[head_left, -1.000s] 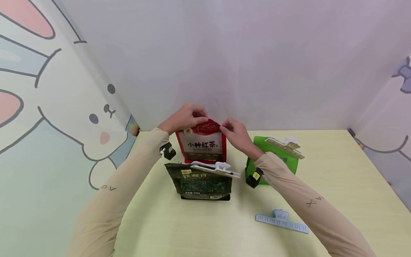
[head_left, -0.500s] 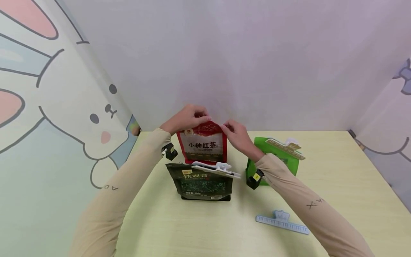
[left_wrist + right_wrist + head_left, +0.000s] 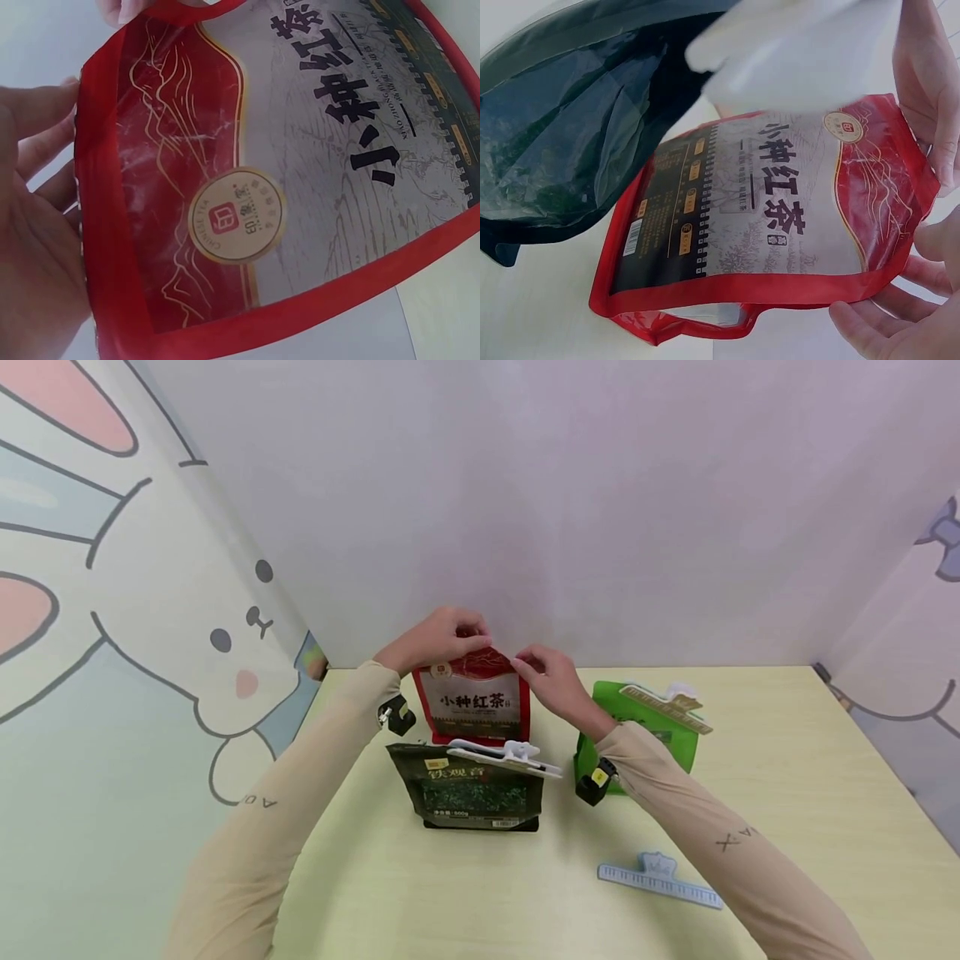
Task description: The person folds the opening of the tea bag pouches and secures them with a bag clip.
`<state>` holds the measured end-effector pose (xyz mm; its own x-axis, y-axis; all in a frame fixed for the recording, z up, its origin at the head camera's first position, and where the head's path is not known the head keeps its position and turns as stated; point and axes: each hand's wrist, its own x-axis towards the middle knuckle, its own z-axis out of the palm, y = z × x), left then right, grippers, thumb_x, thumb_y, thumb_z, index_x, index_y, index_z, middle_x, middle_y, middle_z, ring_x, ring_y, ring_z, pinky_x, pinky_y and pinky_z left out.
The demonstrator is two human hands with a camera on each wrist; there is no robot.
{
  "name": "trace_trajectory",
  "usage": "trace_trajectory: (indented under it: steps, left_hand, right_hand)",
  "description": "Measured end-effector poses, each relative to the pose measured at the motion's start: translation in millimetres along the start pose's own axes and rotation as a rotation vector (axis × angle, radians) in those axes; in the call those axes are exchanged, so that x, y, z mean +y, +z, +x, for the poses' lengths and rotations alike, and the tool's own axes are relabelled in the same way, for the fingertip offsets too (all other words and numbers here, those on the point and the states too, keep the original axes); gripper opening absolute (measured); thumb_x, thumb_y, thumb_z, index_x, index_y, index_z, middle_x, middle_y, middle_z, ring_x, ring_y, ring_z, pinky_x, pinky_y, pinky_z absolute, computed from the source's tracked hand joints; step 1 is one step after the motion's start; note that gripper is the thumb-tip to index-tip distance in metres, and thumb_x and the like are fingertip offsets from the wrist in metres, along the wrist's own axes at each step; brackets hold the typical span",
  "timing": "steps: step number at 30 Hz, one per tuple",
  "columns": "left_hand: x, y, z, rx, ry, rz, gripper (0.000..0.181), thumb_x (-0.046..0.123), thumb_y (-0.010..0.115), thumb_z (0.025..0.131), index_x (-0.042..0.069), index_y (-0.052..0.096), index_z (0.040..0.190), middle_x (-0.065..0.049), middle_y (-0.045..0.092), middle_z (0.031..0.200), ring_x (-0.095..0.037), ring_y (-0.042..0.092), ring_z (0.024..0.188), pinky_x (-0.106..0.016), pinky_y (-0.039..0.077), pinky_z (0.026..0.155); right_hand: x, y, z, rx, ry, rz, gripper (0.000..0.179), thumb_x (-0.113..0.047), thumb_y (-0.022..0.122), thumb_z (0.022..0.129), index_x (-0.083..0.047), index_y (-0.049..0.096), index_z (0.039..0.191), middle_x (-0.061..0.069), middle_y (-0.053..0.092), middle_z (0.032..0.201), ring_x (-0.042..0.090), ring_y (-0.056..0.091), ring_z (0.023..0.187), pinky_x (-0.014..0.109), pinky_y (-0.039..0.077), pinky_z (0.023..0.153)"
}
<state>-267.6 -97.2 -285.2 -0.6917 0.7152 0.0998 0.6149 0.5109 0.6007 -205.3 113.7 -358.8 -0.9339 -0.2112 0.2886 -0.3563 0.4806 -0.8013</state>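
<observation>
I had the left hand [image 3: 441, 637] pinching the red pouch [image 3: 476, 697] by its top edge; the right hand [image 3: 553, 678] pinched it at the upper right corner; the pouch stood on the tabletop [image 3: 375, 885], just behind the black pouch [image 3: 476, 792] with its white clip [image 3: 506, 757]; the green pouch [image 3: 678, 745] stood to the right; the blue clip [image 3: 660, 881] lay in the foreground.

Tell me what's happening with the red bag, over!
Left hand, right hand: both holding the red bag by its top edge. Red bag upright, no clip on it. Black bag with white clip standing in front.
</observation>
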Motion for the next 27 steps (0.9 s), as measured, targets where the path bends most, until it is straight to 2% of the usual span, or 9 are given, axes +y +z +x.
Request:
trace_trajectory:
  steps: [6,13,20,27]
  left_hand:
    - [2.6,1.2,0.3,-0.007,-0.003,0.007,0.018,0.020,0.056,0.095,0.006,0.068,0.095,-0.008,0.068,0.087,-0.021,0.058,0.073,-0.032,0.047,0.067]
    - [10.0,2.0,1.3,-0.028,-0.045,-0.001,0.013,0.020,0.061,0.091,0.009,0.068,0.094,-0.004,0.068,0.090,-0.018,0.063,0.081,-0.032,0.051,0.073]
    - [10.5,2.2,1.0,-0.051,-0.058,0.030,0.017,0.028,0.069,0.086,0.013,0.067,0.091,0.001,0.067,0.089,-0.012,0.062,0.082,-0.031,0.051,0.075]
    - [7.9,2.4,1.3,-0.055,-0.049,0.013,0.017,0.026,0.072,0.084,0.011,0.067,0.091,0.000,0.067,0.088,-0.013,0.062,0.080,-0.030,0.051,0.073]
  right_hand:
    - [-1,0,-2.0,-0.010,0.001,0.007,0.025,-0.022,0.053,0.098,-0.002,0.063,0.110,0.013,0.065,0.103,0.025,0.061,0.094,0.040,0.049,0.078]
    - [-2,2,-2.9,-0.021,0.019,-0.003,0.023,-0.021,0.057,0.096,-0.004,0.063,0.110,0.012,0.065,0.102,0.025,0.061,0.093,0.039,0.051,0.075]
    - [-5,4,-2.9,-0.036,0.017,-0.025,0.024,-0.023,0.058,0.095,-0.005,0.063,0.111,0.012,0.064,0.105,0.026,0.060,0.096,0.041,0.051,0.079]
    - [-4,6,-2.3,-0.035,0.006,-0.036,0.025,-0.024,0.059,0.095,-0.005,0.063,0.111,0.011,0.064,0.105,0.026,0.060,0.095,0.040,0.051,0.080]
